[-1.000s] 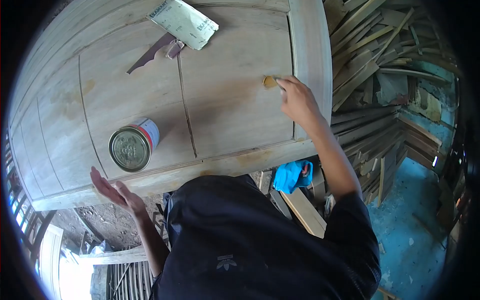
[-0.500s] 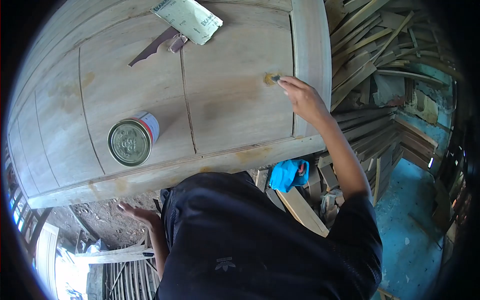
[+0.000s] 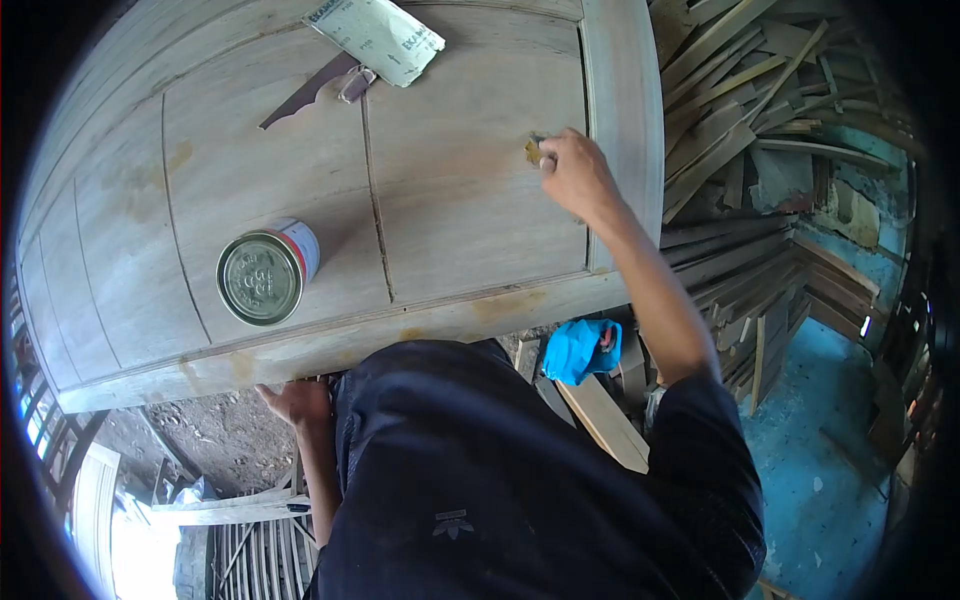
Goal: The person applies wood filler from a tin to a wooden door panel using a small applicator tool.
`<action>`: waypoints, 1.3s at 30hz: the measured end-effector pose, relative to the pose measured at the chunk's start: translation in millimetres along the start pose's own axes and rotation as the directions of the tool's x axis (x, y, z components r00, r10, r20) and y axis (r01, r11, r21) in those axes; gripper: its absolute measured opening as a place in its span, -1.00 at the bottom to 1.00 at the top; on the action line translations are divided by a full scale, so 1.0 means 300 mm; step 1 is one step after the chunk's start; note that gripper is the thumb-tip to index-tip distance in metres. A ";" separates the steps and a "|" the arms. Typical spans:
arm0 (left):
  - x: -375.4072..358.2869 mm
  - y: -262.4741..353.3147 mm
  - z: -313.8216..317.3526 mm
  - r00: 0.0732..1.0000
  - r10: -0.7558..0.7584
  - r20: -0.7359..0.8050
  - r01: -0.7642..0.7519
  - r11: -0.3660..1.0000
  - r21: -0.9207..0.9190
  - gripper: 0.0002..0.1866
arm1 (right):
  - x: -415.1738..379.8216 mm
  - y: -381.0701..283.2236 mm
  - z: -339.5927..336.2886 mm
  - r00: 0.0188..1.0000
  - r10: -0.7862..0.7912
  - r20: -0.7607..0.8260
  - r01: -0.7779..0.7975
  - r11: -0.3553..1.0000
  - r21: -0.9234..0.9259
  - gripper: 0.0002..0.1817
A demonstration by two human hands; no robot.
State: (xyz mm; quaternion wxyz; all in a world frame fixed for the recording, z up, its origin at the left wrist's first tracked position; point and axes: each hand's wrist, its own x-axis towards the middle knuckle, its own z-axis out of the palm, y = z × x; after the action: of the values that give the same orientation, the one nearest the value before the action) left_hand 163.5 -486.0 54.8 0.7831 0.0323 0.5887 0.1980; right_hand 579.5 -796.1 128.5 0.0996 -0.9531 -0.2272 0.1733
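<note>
A pale wooden door panel with grooved boards lies flat in front of me. My right hand is over its right part, fingers pinched on a small dark flat scraper. The scraper's tip is at a yellowish-brown putty patch. My left hand is low at the panel's near edge, one digit stretched out and the other fingers partly hidden by the edge. A closed metal can with a dented lid stands on the panel's left half.
Sandpaper with a printed backing and a torn dark strip lie at the panel's far side. A blue plastic bag sits below the near edge. Wood offcuts are heaped on the right, beside a blue floor.
My right hand has shifted slightly left and turned over the putty patch, fingers more curled. My left hand has risen from below to the panel's near edge.
</note>
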 end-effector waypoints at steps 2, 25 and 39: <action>-0.005 -0.001 0.018 1.000 -0.002 -0.017 0.002 1.000 -0.013 0.05 | -0.051 -0.071 0.028 0.992 0.123 -0.021 -0.123 0.992 -0.006 -0.71; 0.031 0.004 0.024 0.993 -0.051 -0.110 0.051 0.999 0.000 -0.07 | -0.006 0.053 -0.057 0.998 -0.054 0.027 0.056 0.996 -0.064 -0.71; 0.054 0.001 -0.001 0.998 -0.046 -0.046 0.047 0.999 0.025 -0.04 | -0.118 0.196 -0.086 0.947 -0.311 0.078 0.315 0.948 -0.045 -0.62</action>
State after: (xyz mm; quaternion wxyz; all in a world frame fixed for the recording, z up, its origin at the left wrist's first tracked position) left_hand 166.9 -480.2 40.2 0.7734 0.0244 0.6095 0.1726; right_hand 583.0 -867.0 146.5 0.0907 -0.9008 -0.3836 0.1822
